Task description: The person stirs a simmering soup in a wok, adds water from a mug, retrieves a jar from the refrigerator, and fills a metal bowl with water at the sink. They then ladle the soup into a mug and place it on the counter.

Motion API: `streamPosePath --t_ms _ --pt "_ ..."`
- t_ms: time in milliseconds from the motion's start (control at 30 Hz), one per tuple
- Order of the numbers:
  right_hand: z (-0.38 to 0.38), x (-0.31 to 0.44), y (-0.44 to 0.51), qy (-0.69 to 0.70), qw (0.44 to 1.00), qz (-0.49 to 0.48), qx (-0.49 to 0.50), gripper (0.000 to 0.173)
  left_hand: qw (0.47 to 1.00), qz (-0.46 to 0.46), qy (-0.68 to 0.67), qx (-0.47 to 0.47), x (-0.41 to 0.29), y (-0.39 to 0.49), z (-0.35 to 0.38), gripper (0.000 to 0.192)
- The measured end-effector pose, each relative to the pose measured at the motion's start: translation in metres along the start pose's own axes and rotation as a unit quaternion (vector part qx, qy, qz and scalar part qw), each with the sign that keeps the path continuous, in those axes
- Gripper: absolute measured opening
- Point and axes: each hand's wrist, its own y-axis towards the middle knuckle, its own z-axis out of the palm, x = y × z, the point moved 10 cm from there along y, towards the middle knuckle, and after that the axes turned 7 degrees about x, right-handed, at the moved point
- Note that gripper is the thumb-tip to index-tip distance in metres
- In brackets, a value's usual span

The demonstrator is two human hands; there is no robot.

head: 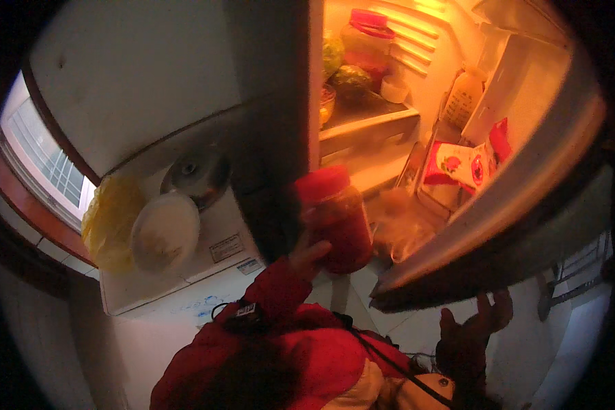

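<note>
My left hand (307, 259) is wrapped around a clear jar (342, 233) with a red screw lid (322, 183) and dark red contents. The jar is upright, slightly tilted, in front of the lit refrigerator interior (369, 146). Beside the outer face of the open refrigerator door (497, 241), my right hand (469, 328) is raised with its fingers apart and nothing in it. Its fingertips are close to the door; whether they touch it I cannot tell.
On the fridge shelf (359, 107) stand another red-lidded jar (369, 48), wrapped green produce (351, 78) and a small white cup (393, 89). Door racks hold a bottle (464, 97) and a red-and-white packet (456, 164). At left, a white surface (210, 271) carries a bowl (165, 233), a metal lid (197, 177) and a yellow plastic bag (115, 225).
</note>
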Motion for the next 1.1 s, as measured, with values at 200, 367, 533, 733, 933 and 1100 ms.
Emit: streamPosePath --t_ms 200,367,533,733,933,1100 --pt "0.048 -0.068 -0.019 0.049 0.991 0.065 -0.104 0.097 0.999 0.039 0.028 -0.021 0.034 0.128 -0.065 0.072" --pt "0.075 -0.132 -0.049 0.146 0.92 0.16 -0.328 0.114 0.941 0.199 0.266 -0.066 -0.006 0.24 -0.106 0.063" --pt "0.088 -0.159 -0.058 0.084 0.926 0.187 -0.316 0.112 0.966 0.184 0.161 -0.087 0.014 0.272 -0.139 0.064" --pt "0.092 -0.169 -0.061 0.041 0.935 0.201 -0.289 0.109 0.987 0.098 0.112 -0.06 0.124 0.262 -0.123 0.068" --pt "0.092 -0.173 -0.058 0.024 0.94 0.197 -0.278 0.107 0.978 0.125 0.165 -0.022 0.165 0.265 -0.066 0.074" --pt "0.094 -0.175 -0.054 0.014 0.943 0.2 -0.267 0.105 0.989 0.081 0.123 0.019 0.174 0.27 -0.024 0.073"
